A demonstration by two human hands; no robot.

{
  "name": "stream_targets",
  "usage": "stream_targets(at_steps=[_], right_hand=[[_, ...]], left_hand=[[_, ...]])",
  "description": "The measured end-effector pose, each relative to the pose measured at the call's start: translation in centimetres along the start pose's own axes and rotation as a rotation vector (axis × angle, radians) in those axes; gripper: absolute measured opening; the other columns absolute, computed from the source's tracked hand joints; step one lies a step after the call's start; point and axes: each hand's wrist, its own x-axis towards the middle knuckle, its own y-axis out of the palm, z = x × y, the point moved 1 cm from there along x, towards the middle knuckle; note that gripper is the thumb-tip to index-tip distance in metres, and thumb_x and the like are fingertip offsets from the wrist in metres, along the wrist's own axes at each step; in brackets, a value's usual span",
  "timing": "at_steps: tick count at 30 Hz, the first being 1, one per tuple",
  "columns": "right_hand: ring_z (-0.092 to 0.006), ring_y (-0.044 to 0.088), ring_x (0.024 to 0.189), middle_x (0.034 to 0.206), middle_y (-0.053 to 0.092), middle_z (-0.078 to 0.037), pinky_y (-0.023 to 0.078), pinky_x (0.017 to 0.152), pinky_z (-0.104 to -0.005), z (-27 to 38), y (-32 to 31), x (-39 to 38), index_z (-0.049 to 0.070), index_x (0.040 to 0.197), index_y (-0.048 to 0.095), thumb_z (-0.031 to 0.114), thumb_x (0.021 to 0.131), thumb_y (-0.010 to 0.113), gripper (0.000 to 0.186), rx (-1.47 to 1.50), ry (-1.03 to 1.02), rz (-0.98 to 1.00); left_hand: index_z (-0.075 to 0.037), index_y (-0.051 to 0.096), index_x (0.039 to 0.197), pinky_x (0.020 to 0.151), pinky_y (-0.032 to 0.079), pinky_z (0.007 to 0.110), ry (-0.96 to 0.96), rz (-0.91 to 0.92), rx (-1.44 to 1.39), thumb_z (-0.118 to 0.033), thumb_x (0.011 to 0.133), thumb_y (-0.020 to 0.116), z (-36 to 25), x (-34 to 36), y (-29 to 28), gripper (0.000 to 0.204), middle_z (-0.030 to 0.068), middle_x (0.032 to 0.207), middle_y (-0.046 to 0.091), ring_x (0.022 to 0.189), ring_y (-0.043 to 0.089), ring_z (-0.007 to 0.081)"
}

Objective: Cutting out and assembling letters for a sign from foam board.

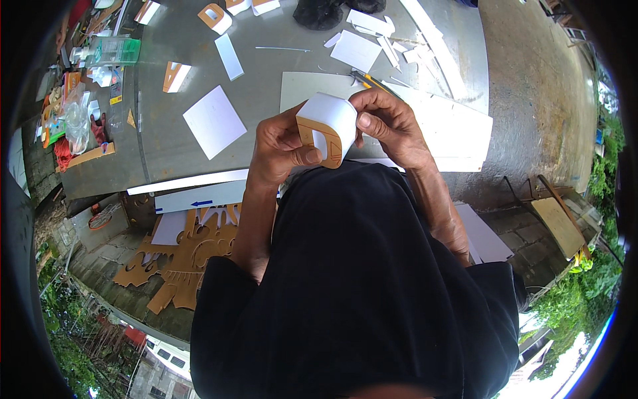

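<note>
Near the table's front edge, both hands hold up a box letter (325, 113) with a brown board face and a smooth white side wall that curves round it. My left hand (280, 141) grips its left side, thumb on the brown face. My right hand (393, 126) pinches the white wall at the right, thumb and index finger bent; the other fingertips are partly hidden. Just beyond my right hand, a yellow and black utility knife (373, 82) lies on a large white sheet (452, 130). A square white piece (214, 122) lies left of my hands.
Brown and white letters (215, 18) and white offcuts (356, 51) are scattered over the grey metal table (279, 26). A clear bottle with green liquid (113, 50) lies at the left among clutter. Cut-out brown board scraps (193, 256) lie below the table's front edge.
</note>
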Motion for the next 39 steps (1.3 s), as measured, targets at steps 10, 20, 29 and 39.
stream_targets(at_steps=[10,20,29,39], right_hand=[[-0.021,0.064,0.104,0.111,0.066,-0.012,0.055,0.09,-0.0354,-0.8,0.4,0.0,0.0,0.141,0.053,0.027,0.093,0.077,0.06,-0.216,0.083,-0.103],[-0.0242,0.065,0.108,0.116,0.068,-0.018,0.054,0.093,-0.0382,-4.4,-0.6,0.2,-0.008,0.134,0.055,0.029,0.094,0.076,0.058,-0.295,0.226,-0.126],[-0.0175,0.066,0.086,0.105,0.073,-0.016,0.054,0.079,-0.0316,-6.5,-0.7,1.0,-0.008,0.13,0.058,0.033,0.094,0.075,0.057,-0.375,0.249,-0.181],[-0.0192,0.066,0.084,0.104,0.073,-0.018,0.053,0.077,-0.0318,-7.7,-0.8,2.1,-0.01,0.128,0.059,0.033,0.094,0.075,0.057,-0.397,0.245,-0.147]], left_hand=[[0.006,0.056,0.139,0.1,0.056,0.039,-0.149,-0.241,0.002,-0.007,0.079,0.086,1.1,0.9,0.3,0.068,0.0161,0.125,0.069,0.113,0.067,0.0222],[0.004,0.06,0.135,0.099,0.056,0.037,-0.184,-0.315,0.07,-0.004,0.085,0.081,4.9,0.6,-0.9,0.055,0.0153,0.125,0.069,0.114,0.068,0.0231],[0.005,0.059,0.136,0.1,0.056,0.036,-0.204,-0.35,0.102,-0.002,0.087,0.078,5.6,0.8,-1.8,0.054,0.0148,0.124,0.069,0.112,0.068,0.0226],[0.007,0.058,0.136,0.1,0.056,0.035,-0.201,-0.41,0.073,-0.001,0.086,0.077,7.1,0.6,-3.1,0.054,0.0157,0.125,0.069,0.113,0.067,0.0228]])
